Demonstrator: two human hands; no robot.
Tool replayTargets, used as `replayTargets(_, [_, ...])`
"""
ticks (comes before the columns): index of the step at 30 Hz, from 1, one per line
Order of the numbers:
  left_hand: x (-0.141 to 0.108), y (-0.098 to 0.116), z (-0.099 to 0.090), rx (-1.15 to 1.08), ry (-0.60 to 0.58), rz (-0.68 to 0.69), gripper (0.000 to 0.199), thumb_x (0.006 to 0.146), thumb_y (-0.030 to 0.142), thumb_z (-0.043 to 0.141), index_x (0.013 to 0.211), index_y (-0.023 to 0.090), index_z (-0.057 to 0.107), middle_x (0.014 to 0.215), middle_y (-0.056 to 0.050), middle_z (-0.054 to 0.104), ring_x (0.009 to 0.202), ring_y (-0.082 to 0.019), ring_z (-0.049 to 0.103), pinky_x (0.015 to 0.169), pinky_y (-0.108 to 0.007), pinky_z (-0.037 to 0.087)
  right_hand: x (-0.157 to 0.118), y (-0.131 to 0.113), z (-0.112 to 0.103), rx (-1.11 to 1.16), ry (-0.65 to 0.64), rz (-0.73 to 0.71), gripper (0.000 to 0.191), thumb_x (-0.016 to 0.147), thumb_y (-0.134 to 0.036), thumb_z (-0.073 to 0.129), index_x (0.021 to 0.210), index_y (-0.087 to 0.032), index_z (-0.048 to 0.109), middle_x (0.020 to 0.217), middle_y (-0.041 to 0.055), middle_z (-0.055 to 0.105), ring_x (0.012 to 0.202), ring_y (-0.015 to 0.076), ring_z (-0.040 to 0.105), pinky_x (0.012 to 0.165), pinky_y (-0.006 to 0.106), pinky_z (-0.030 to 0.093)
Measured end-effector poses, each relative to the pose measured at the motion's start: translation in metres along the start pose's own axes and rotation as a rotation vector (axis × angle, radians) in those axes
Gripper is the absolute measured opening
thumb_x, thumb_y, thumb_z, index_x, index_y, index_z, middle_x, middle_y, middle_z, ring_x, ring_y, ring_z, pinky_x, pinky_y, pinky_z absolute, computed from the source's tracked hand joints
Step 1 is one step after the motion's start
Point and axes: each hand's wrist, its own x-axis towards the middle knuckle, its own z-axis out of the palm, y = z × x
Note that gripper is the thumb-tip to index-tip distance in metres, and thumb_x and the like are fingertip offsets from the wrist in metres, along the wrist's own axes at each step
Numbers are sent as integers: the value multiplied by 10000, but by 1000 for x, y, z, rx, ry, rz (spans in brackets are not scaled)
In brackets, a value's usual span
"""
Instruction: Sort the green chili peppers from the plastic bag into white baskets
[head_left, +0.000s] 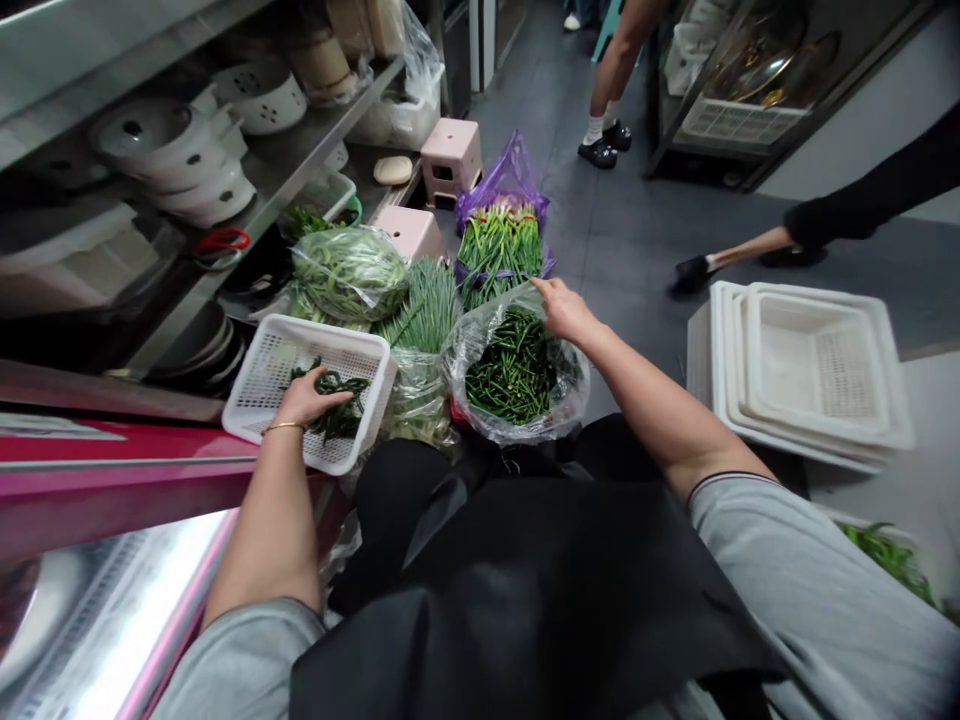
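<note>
My left hand [306, 397] is inside a white perforated plastic basket [259, 352], over a small pile of dark green chili peppers [337, 420]. Its thumb and fingers are spread apart, partly touching the peppers. My right hand [564, 310] pinches the upper right rim of a clear plastic bag [574, 400]. Many long, thin green chili peppers [511, 370] fill this bag, which stands in front of my knees. Part of a red object shows beneath the bag's left side.
Beyond the bag lie green stalks in a purple bag [504, 160] and bagged greens [349, 268]. Pink stools [452, 150] stand behind. Shelves with pots [176, 150] line the left. Stacked white baskets [817, 360] sit at right. Other people's legs [619, 75] show on the floor beyond.
</note>
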Motion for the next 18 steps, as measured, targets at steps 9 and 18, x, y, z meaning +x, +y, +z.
replayTargets(9, [-95,167,64,-589,-253,206,229,698,269,723,907,178,741,890,-57,718,826,-200,637,810,-292,487,-2,-21,15,-192,-214,-215,352,936,-154,362,1076,-104,681,1157,198,610,996,271,592,771,337,458])
replayTargets(18, [-137,229,162,-1000,-537,71,256,655,64,721,883,178,700,922,-73,680,898,-196,638,755,-253,510,-92,-29,16,457,-45,-241,277,952,-294,441,1017,-178,684,889,42,705,801,151,622,736,261,446])
